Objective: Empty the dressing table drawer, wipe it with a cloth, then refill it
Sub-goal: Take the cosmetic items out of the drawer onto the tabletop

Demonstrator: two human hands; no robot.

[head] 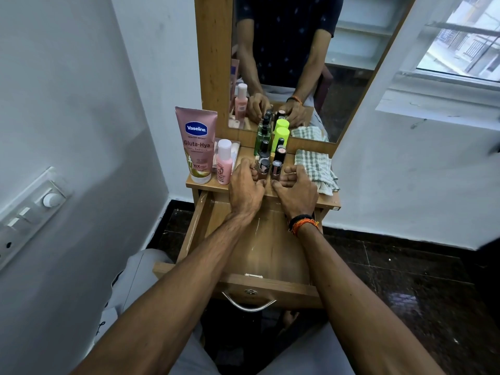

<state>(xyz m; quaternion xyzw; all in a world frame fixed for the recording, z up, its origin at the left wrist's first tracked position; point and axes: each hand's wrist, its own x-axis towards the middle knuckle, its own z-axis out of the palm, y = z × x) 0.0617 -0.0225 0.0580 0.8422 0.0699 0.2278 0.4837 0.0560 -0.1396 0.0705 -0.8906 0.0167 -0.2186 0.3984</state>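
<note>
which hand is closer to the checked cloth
Right. The right hand sits just beside the checked cloth, at its left edge; the left hand is further away, beyond the nail polish bottles.

Daylight from the window (460, 41) at right; wide-angle edges bend.

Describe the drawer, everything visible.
The drawer is light brown wood-look board, pulled well out from under the dressing table top. A curved metal handle hangs on its front panel below a round lock, with a small metal latch plate on the front's top edge. The visible floor looks bare, with pale scratches; both forearms cross above and hide part of it. Whether they touch it cannot be told.
</note>
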